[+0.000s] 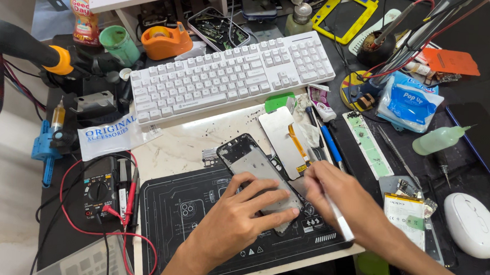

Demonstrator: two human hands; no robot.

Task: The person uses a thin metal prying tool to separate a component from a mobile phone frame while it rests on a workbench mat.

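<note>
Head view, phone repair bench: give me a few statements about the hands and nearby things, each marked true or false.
1. The left hand lies flat on the opened phone frame. True.
2. The right hand holds a white pen-like tool. True.
3. The white keyboard lies under the left hand. False: it sits farther back, untouched.
4. The white mouse is in the right hand. False: it rests apart, to that hand's right.
5. A multimeter with red leads lies left of the mat. True.

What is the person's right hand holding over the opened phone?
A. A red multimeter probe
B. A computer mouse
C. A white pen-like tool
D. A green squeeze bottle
C: the right hand grips a white pen-like tool beside the opened phone, which the left hand steadies.
</note>
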